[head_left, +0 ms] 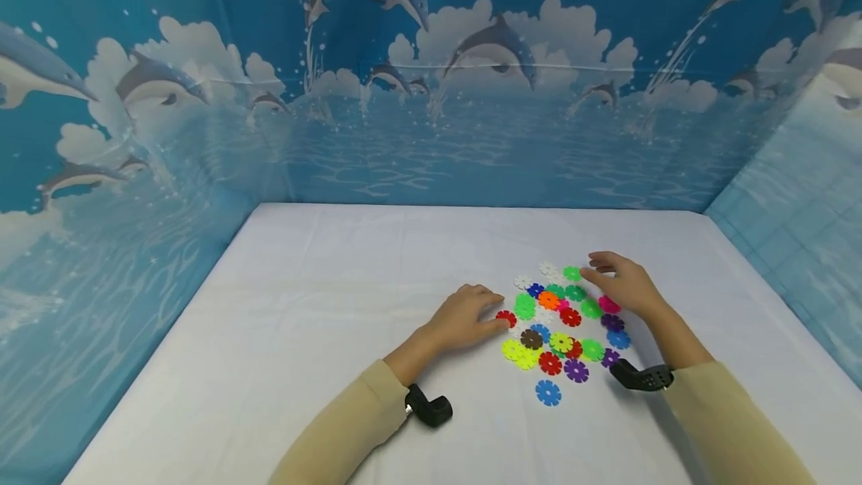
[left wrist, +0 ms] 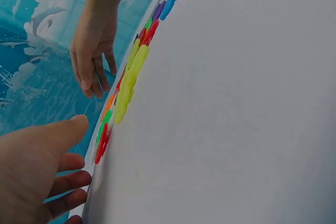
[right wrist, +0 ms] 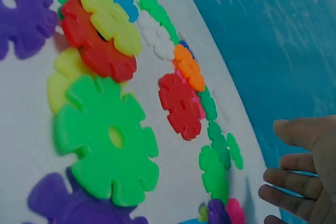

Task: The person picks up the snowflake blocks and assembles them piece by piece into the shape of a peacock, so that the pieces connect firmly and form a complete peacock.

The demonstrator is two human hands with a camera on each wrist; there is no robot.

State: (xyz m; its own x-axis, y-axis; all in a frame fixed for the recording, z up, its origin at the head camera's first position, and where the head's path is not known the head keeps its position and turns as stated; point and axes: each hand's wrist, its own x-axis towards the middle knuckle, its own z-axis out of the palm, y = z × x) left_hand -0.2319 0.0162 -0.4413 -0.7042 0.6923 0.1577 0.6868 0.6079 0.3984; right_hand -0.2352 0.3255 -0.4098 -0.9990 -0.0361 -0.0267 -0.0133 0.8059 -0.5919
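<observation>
Flat, notched plastic discs like snowflake building pieces lie in a loose, partly overlapping group on the white table. Among them are an orange disc (head_left: 548, 300), a brown disc (head_left: 531, 339), a light green disc (right wrist: 110, 140) and a blue disc (head_left: 548, 393) nearest the front. To the left of the group, my left hand (head_left: 465, 316) has its fingers loosely extended, close beside a red disc (head_left: 506, 318); whether it touches that disc I cannot tell. My right hand (head_left: 622, 283) hovers at the far right edge of the group with fingers apart, holding nothing, near a green disc (head_left: 572, 274).
A white cloth (head_left: 323, 283) covers the table. Blue dolphin-print curtains (head_left: 471, 148) hang behind it and along both sides. Black wrist cameras (head_left: 429, 408) sit on both wrists, below the tan sleeves' cuffs.
</observation>
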